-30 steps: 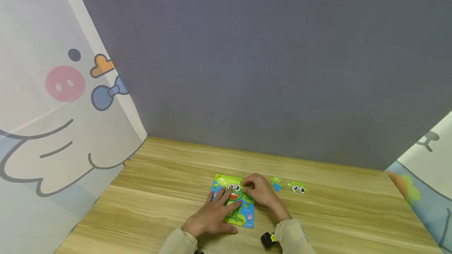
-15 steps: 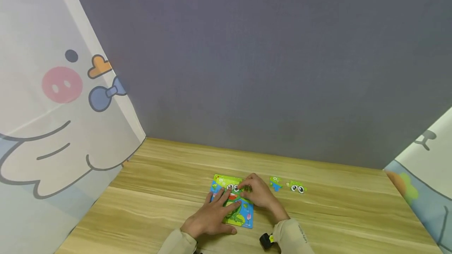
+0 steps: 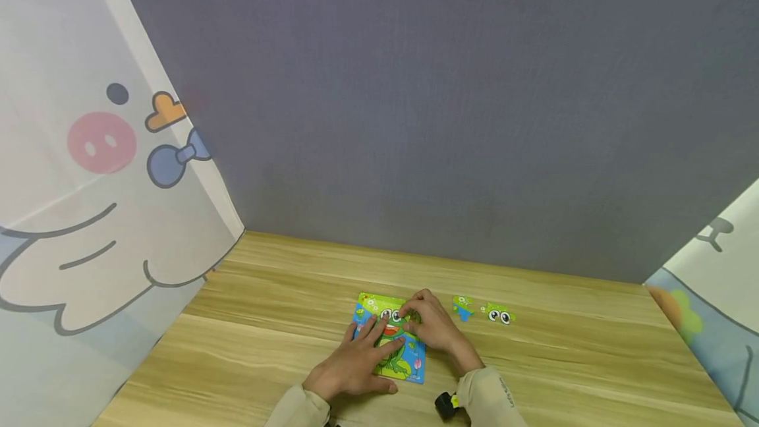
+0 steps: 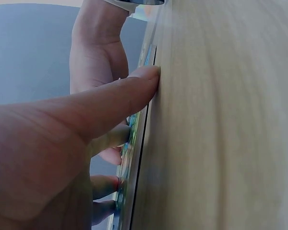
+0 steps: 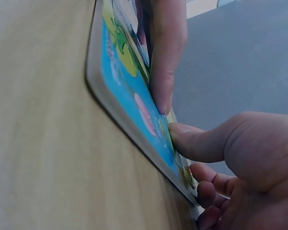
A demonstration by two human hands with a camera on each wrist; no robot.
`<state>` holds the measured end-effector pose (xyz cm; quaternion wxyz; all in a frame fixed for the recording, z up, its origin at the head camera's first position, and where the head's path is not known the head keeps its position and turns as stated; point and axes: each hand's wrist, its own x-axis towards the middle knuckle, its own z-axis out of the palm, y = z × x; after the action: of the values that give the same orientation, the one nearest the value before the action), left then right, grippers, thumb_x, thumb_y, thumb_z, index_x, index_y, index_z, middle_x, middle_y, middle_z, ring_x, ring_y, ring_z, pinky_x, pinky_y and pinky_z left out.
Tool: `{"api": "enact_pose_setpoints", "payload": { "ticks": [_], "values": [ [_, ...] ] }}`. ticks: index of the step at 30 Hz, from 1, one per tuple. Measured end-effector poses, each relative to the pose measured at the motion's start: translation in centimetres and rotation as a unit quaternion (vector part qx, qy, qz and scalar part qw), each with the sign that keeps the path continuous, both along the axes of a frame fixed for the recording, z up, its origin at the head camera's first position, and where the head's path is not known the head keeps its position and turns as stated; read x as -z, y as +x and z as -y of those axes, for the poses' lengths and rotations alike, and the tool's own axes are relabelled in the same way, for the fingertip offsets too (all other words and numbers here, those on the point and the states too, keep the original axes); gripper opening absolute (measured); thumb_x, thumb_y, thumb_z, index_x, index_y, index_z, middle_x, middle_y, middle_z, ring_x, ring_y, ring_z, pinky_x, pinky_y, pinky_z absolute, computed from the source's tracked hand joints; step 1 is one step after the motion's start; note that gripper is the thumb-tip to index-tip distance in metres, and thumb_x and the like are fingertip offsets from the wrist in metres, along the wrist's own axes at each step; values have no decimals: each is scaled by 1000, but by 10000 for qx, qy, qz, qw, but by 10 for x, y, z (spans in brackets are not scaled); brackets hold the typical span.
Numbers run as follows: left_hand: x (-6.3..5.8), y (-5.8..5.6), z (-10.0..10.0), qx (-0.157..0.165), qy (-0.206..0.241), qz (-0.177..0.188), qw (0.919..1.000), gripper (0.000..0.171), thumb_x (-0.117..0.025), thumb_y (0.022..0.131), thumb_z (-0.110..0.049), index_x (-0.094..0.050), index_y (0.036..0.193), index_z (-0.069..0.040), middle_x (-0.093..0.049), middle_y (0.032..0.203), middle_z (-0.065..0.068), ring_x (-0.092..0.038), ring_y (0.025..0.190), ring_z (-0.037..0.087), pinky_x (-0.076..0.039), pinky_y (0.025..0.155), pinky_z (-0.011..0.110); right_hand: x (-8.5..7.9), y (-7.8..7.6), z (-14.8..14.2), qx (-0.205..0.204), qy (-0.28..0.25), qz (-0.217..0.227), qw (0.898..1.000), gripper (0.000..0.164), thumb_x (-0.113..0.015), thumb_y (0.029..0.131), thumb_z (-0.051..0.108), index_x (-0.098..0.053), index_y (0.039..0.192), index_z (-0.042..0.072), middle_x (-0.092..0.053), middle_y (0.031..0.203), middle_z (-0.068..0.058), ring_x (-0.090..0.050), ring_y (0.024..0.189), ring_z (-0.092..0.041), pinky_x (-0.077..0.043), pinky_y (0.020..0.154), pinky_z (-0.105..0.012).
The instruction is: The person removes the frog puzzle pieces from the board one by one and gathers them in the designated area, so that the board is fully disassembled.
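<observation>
Spreading its fingers wide, the left hand [image 3: 358,362] rests over the left and middle of a frog puzzle [image 3: 403,369], fingertips touching the printed surface and gripping nothing, while its thumb reaches past the near edge to the table [image 3: 593,348]. The right hand [image 3: 435,326] comes in at the puzzle's upper right, thumb and index finger bent close together beside the frog's eye; whether a piece sits between the tips cannot be told. In the right wrist view that thumb touches the face of the puzzle and the other fingers curl by its edge. The puzzle lies flat on the table directly beneath both hands: a rectangular board, glossy in blue and green, with a rounded corner and a thick, pale side. Its picture shows a frog with big white eyes and a red mouth, and a pink flower. Well to the right lie two loose pieces with irregular outlines, a blue-and-green piece [image 3: 463,308] and a green eye piece [image 3: 499,314] printed with round white eyes. The tabletop has streaked yellow-brown wood grain, and behind it rises a matt grey wall [image 3: 415,117]. Whether the board has a raised rim around its pieces is too small to tell.
</observation>
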<state>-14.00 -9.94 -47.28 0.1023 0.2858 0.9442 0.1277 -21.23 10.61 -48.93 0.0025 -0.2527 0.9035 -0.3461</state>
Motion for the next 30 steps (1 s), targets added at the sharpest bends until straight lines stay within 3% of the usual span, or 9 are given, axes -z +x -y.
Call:
{"api": "enact_pose_setpoints", "payload": {
  "ticks": [17,25,30],
  "values": [
    [2,-1,0,-9,-43,17,10000,79,-67,86,-61,-40,154,-33,-17,169,13,-21,155,42,-26,117,69,-5,-2,-3,-96,-169,326,9993,14,-75,88,9,-73,101,14,-57,114,-7,-51,108,-24,-45,90,-48],
    [0,-1,0,-35,-50,91,9999,78,-66,86,-61,-39,154,-33,-17,169,14,-20,155,41,-25,118,68,-8,-7,-8,167,-250,305,9991,38,-75,90,17,-65,125,8,-64,116,-9,-58,106,-24,-51,88,-46],
    [0,-1,-1,-33,-82,69,9999,78,-67,86,-61,-40,154,-33,-19,169,15,-20,155,42,-25,118,68,-12,-8,-9,227,-359,247,9988,28,-71,92,13,-70,119,6,-69,114,-8,-61,104,-23,-51,88,-42]
  ]
}}
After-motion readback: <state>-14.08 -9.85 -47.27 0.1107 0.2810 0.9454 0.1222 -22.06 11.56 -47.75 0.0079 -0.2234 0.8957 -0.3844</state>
